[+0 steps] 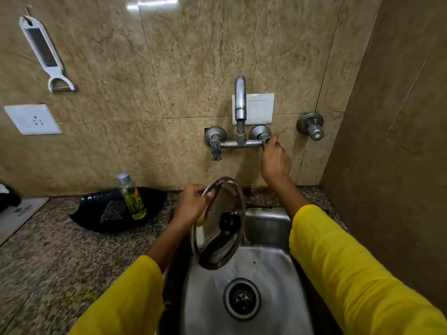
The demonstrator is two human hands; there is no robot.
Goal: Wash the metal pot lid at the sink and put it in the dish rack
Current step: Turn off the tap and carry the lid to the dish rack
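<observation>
Beige stone tiles cover the wall behind the steel sink (266, 274), and a speckled granite counter (48, 250) lies to the side of our left hand. Our left hand (191, 205) grasps the metal pot lid (219, 238) by its upper rim, with the fingers curled over the edge, and holds it almost upright over the basin, just below the spout of the wall tap (240, 110). The black knob (229, 222) of the lid faces toward our right arm. Something yellow shows under the left palm, perhaps a scrubber, but we cannot tell. Our right hand (274, 160) reaches up and pinches the right tap handle (266, 141) between thumb and fingers.

We judge that the step in hand is working the water. To do it well, we should turn the handle slowly, so the flow does not splash off the tilted lid onto the counter. We should keep the lid low inside the basin and directly under the spout. The grip on the rim must be firm, because wet steel is probably slippery. No dish rack is in view.
</observation>
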